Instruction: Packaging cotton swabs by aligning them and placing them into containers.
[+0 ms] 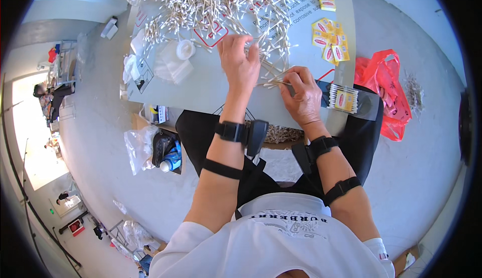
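Note:
A big loose pile of cotton swabs [201, 2] covers the far part of the table. My left hand [239, 63] hovers at the near edge of the pile, thumb and fingers apart, and nothing shows between them. My right hand [304, 97] pinches a small bundle of cotton swabs [274, 81], whose tips point left toward the pile. Beside that hand, on its right, lies a flat clear pack of cotton swabs [344, 99] with a yellow label. Several yellow-and-white cards [331, 39] are spread farther back on the right, near a small yellow stack [327, 2].
On the table's left are a round white lid [186, 49], clear plastic bags [173, 66] and crumpled white tissue [131, 68]. A red plastic bag [386, 95] hangs at the right edge. Below the table stand a box of swabs [283, 135] and a blue bottle [171, 162].

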The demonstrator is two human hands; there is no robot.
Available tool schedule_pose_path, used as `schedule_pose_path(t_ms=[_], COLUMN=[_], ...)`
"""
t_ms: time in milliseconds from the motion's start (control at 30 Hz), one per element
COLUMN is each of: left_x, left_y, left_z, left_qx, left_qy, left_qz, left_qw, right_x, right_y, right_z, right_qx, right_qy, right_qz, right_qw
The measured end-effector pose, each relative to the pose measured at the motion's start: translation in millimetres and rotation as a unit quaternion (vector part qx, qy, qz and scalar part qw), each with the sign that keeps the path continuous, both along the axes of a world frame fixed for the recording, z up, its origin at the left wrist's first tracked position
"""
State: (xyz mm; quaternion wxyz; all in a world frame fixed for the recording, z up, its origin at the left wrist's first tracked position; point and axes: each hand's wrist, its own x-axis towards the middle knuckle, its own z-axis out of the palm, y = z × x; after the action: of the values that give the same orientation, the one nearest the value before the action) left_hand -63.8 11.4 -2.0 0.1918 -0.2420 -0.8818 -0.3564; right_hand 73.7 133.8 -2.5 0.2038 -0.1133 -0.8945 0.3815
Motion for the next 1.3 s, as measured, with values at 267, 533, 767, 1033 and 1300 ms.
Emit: schedule_pose_path(t_ms=[267, 533, 767, 1033, 1300], left_x=[-33, -12, 47, 77, 105], left_y=[35, 19, -6, -22, -14], left_z=[-2, -5, 1, -1, -2], left_qx=[-0.127, -0.027, -0.024, 0.013, -0.072], left_qy=[-0.111, 0.046, -0.054, -0.082, -0.037], left_qz=[-0.018, 0.007, -0.001, -0.042, -0.022], left_qw=[0.985, 0.999, 0.998, 0.996, 0.996], right_x=[1, 1, 4, 7, 11], right_y=[2, 3, 4, 7, 9], right_z=[-4, -3, -7, -8, -16], right_qx=[0.007, 0.015, 0.018, -0.116, -0.005], right_qy=[0.008, 0.015, 0.008, 0.021, 0.011], right_qz=[-0.003, -0.003, -0.008, -0.001, 0.012], right_qw=[1.0, 1.0, 1.0, 0.993, 1.0])
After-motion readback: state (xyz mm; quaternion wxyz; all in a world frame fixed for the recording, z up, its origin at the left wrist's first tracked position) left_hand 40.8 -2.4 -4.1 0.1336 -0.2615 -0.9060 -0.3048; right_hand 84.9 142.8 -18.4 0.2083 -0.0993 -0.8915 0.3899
